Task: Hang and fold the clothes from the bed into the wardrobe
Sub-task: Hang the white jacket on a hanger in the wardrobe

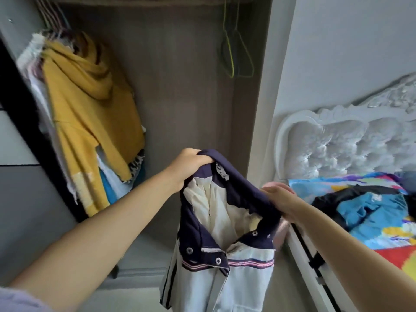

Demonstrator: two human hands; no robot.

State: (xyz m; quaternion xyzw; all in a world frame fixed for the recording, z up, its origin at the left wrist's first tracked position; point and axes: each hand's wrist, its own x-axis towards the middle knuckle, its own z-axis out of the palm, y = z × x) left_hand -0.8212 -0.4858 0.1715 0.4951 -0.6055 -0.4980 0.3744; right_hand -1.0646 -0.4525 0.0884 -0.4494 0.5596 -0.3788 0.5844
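I am holding one white shirt with a navy collar (225, 221) up in the lower centre of the frame, in front of the open wardrobe (180, 97). My left hand (189, 167) has its fingers curled tight over the back of the collar, and my right hand (281, 201) grips the collar's right side, fingers clamped on the cloth. I judge this as the hanging step: the garment is spread at the neck and has no hanger in it yet. Next I need a hanger, so one hand must let go and reach to the upper centre, where two empty wire hangers (236, 55) hang from the rail. At upper left one mustard hooded top (90, 113) hangs in front of several other garments I cannot count. At right, on the bed (337, 140), at least two garments lie waiting, one blue (371, 210), one dark (337, 195).
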